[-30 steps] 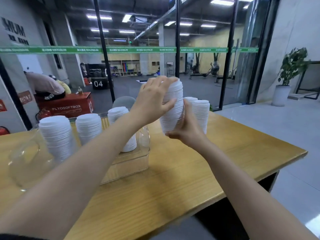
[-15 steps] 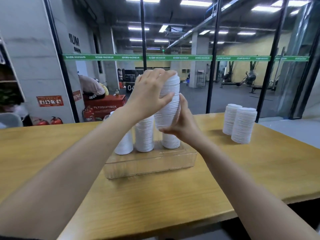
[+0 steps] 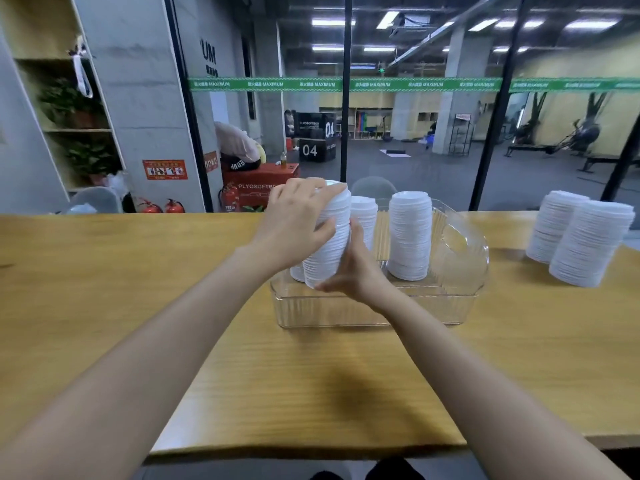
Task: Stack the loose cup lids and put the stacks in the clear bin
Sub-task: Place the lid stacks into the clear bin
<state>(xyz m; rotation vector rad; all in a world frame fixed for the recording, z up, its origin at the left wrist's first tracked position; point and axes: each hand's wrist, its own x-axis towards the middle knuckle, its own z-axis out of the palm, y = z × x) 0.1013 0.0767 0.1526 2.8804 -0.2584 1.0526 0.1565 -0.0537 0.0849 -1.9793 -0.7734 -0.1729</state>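
Note:
I hold a tall stack of white cup lids (image 3: pixel 329 247) between both hands, tilted, over the left end of the clear bin (image 3: pixel 374 310). My left hand (image 3: pixel 298 220) grips its top and side. My right hand (image 3: pixel 353 271) cups its lower end. Inside the bin stand a white lid stack (image 3: pixel 410 233) on the right and a second lid stack (image 3: pixel 365 216) in the middle. Part of a third lid stack (image 3: pixel 297 271) shows low behind the held one. Two more lid stacks (image 3: pixel 585 240) stand on the table at the right, outside the bin.
The wooden table (image 3: pixel 173 306) runs the full width, its near edge at the bottom. Behind it a glass wall with black posts shows a gym floor. Grey chair backs (image 3: pixel 374 187) rise beyond the far table edge. Shelves with plants are at the left.
The view has swung left, so the bin now sits in the middle. Both hands have carried the lid stack down and over the bin's left end.

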